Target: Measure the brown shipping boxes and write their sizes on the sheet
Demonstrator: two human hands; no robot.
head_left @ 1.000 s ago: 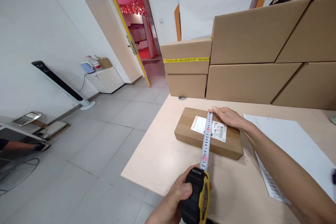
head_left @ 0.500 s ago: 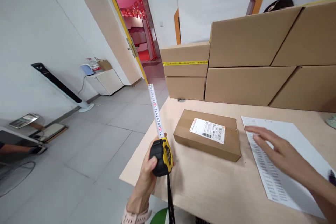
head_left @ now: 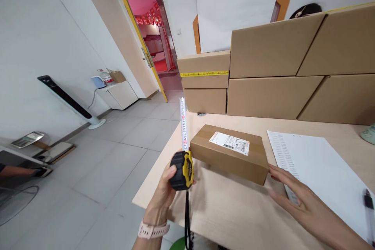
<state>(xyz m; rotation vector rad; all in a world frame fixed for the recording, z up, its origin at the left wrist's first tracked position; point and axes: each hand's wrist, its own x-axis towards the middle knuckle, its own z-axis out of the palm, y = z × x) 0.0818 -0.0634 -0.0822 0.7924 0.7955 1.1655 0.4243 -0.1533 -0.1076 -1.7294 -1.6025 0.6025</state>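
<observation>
My left hand (head_left: 164,191) is wrapped round a black and yellow tape measure (head_left: 181,170), whose black strap hangs down. A length of white blade (head_left: 183,125) with printed numbers sticks out, pointing away from me past the left end of a small cardboard box (head_left: 228,160). The box lies on the table with a white shipping label (head_left: 230,143) on top, and its near side looks slightly raised. My right hand (head_left: 299,199) is open, thumb apart, with its fingertips at the box's near right corner; whether they press on it I cannot tell.
Printed sheets (head_left: 319,164) and a pen (head_left: 368,203) lie on the table (head_left: 228,211) at the right. Large cartons (head_left: 275,95) are stacked along the back, with a person's head (head_left: 306,9) behind them. Another person's arm (head_left: 20,172) shows at far left.
My right hand has come down and left from over the sheets to the box's right corner. The tape blade has swung right, closer to the box's left end. More of the box's near side shows.
</observation>
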